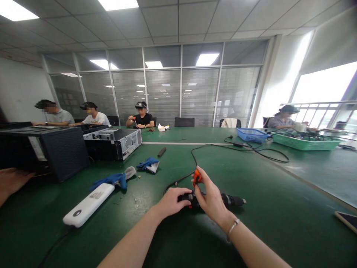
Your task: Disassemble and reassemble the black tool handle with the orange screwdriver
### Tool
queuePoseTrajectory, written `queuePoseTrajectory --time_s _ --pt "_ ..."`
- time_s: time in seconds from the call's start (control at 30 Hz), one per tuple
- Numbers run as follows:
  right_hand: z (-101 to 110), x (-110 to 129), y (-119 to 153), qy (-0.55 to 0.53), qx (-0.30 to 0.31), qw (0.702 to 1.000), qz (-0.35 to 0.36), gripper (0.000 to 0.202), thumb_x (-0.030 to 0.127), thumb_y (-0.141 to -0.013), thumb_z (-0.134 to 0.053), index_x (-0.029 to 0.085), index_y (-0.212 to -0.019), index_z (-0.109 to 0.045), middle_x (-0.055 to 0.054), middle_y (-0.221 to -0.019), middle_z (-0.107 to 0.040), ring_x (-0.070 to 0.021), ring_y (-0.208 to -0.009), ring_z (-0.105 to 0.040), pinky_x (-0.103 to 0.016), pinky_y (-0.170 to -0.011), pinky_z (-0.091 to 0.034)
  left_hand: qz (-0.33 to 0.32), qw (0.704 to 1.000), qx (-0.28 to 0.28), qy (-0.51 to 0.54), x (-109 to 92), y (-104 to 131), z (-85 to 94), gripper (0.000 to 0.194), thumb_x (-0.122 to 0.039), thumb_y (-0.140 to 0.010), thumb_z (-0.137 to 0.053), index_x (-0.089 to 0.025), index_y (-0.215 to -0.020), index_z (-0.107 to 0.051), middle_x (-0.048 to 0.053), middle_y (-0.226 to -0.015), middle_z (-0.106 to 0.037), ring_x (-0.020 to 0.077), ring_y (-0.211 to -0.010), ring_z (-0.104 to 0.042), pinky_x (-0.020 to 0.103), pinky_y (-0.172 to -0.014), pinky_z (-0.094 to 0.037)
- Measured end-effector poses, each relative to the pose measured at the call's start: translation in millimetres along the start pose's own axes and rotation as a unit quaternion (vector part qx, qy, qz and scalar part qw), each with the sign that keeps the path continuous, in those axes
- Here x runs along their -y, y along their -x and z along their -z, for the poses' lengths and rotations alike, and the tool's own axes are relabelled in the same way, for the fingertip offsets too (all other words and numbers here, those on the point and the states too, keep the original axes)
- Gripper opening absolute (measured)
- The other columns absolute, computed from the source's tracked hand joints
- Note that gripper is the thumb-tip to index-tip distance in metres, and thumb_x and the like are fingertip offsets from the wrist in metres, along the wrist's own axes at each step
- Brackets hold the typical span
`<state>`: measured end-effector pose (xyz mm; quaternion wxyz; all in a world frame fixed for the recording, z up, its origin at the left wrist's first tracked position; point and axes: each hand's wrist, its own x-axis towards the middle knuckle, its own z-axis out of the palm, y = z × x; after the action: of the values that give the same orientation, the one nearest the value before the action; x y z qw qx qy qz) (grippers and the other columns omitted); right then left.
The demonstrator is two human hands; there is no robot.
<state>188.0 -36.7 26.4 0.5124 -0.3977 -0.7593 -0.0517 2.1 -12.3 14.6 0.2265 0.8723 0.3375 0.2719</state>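
A long black tool with a narrow metal tip (234,200) lies on the green table in front of me. A black cable runs up to its left end, and small red parts show on it. My left hand (173,201) is closed on the tool's left part, thumb and fingers around it. In the fingers of my right hand (210,197) is a screwdriver with an orange and black handle (197,176). It stands roughly upright over the tool's body. My fingers partly hide where its lower end meets the tool.
Left of me lie a white power bank (89,204), blue gloves (117,180) and open computer cases (117,143). A co-worker's hand (13,180) touches the near case. Blue basket (252,135), green basket (304,141) and loose cable (267,150) are right; a phone (346,220) lies at the edge.
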Motion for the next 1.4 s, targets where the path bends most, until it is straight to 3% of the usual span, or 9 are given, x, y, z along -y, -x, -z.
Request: queuePoseTrajectory --time_s 0.2,0.43,0.6,0.77,0.97,1.07,1.23,1.4 --pt "1.0 -2.0 -2.1 0.013 -0.032 0.999 -0.001 0.045 0.029 -0.088 -0.054 0.021 -0.132 -0.042 -0.009 -0.103 -0.061 -0.021 -0.085 -0.063 -0.037 -0.077 -0.055 -0.007 1.0 -0.006 0.0 -1.7 -0.1 0.6 0.037 -0.023 -0.079 -0.067 -0.022 -0.115 -0.065 0.003 -0.11 -0.069 0.0212 -0.099 -0.064 0.028 -0.092 -0.044" --pt "-1.7 -3.2 1.8 -0.026 -0.002 1.0 0.005 0.053 0.021 -0.091 -0.044 0.021 -0.142 -0.028 -0.01 -0.109 -0.06 -0.0207 -0.097 -0.062 -0.037 -0.085 -0.054 -0.007 1.0 -0.004 -0.009 1.7 -0.7 -0.5 0.038 -0.026 -0.079 -0.067 -0.023 -0.116 -0.064 0.004 -0.116 -0.067 0.0224 -0.107 -0.061 0.031 -0.098 -0.041" --pt "4.0 -2.7 -2.4 0.012 -0.026 0.999 0.018 0.042 0.028 -0.089 -0.053 0.024 -0.13 -0.044 -0.009 -0.102 -0.059 -0.0211 -0.087 -0.062 -0.036 -0.075 -0.055 0.007 1.0 -0.012 -0.027 4.1 -0.5 1.5 0.041 -0.029 -0.076 -0.07 -0.024 -0.116 -0.064 0.003 -0.114 -0.068 0.0223 -0.103 -0.062 0.031 -0.095 -0.043" --pt "3.3 -3.9 -2.8 0.016 -0.005 1.0 0.013 0.049 0.022 -0.093 -0.043 0.022 -0.141 -0.032 -0.011 -0.11 -0.06 -0.0223 -0.097 -0.062 -0.038 -0.082 -0.054 0.063 0.998 0.015 0.016 10.6 1.3 14.3 0.035 -0.028 -0.075 -0.07 -0.021 -0.109 -0.068 0.002 -0.097 -0.072 0.0199 -0.086 -0.067 0.027 -0.081 -0.049" --pt "2.9 -1.7 0.2 0.037 0.005 0.999 0.028 0.057 0.019 -0.094 -0.04 0.022 -0.147 -0.019 -0.013 -0.118 -0.058 -0.0239 -0.104 -0.059 -0.043 -0.089 -0.052 0.107 0.992 0.016 0.06 26.1 2.5 25.1 0.022 -0.024 -0.071 -0.07 -0.014 -0.09 -0.075 0.004 -0.084 -0.074 0.0197 -0.079 -0.068 0.026 -0.077 -0.05" --pt "5.4 -1.4 -0.9 0.041 -0.001 0.998 0.042 0.058 0.02 -0.093 -0.043 0.022 -0.147 -0.021 -0.012 -0.115 -0.059 -0.0236 -0.101 -0.059 -0.043 -0.088 -0.052 0.114 0.991 -0.006 0.07 32.1 2.2 23.6 0.017 -0.024 -0.073 -0.068 -0.014 -0.085 -0.075 0.003 -0.08 -0.075 0.0184 -0.075 -0.068 0.025 -0.075 -0.05" --pt "7.3 -3.4 -2.9 0.023 -0.017 0.999 0.046 0.049 0.024 -0.092 -0.049 0.027 -0.139 -0.039 -0.01 -0.107 -0.058 -0.0212 -0.093 -0.061 -0.036 -0.079 -0.054 0.098 0.993 -0.02 0.069 32.1 2.0 20.8 0.017 -0.022 -0.073 -0.067 -0.015 -0.085 -0.076 0.003 -0.08 -0.075 0.0177 -0.074 -0.068 0.023 -0.073 -0.05" --pt "3.9 -3.1 -2.3 -0.022 -0.003 0.999 0.03 0.05 0.013 -0.094 -0.038 0.027 -0.142 -0.034 -0.011 -0.122 -0.053 -0.0199 -0.103 -0.058 -0.035 -0.086 -0.053 0.103 0.993 -0.035 0.046 28.6 1.4 17.0 0.016 -0.022 -0.075 -0.066 -0.015 -0.084 -0.077 0.003 -0.079 -0.075 0.0184 -0.074 -0.069 0.022 -0.072 -0.048"
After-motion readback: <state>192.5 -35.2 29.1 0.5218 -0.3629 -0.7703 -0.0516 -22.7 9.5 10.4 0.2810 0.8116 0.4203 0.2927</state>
